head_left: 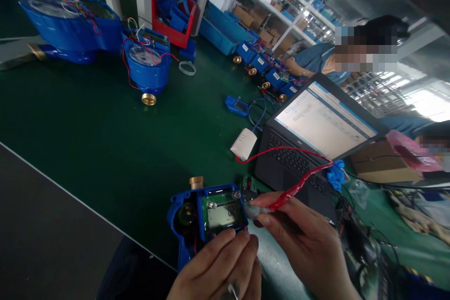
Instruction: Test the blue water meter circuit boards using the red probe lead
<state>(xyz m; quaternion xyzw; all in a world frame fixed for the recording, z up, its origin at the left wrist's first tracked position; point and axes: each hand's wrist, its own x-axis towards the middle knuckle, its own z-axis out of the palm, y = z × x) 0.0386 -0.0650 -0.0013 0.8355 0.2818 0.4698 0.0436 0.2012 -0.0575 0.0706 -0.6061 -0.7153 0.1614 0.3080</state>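
Below me lies an opened blue water meter (177, 225) with a brass fitting (196, 182). Its green circuit board and LCD display (222, 216) are exposed, and a dark round part sits in the open compartment beside them. My left hand (221, 269) is closed over the meter's near side, hiding that part. A small shiny metal piece shows at its fingers; I cannot tell what it is. In my right hand (305, 239), the grey end of a red-wrapped cable (291, 192) is pinched against the meter's right side, beside the display.
A laptop (298, 150) stands right of centre, with a white box (243, 144) joined to the red cable. Further off are a blue handheld device (236, 105) and another water meter (147, 63). A red bin (174, 28) stands behind. A co-worker (316, 58) sits across the table.
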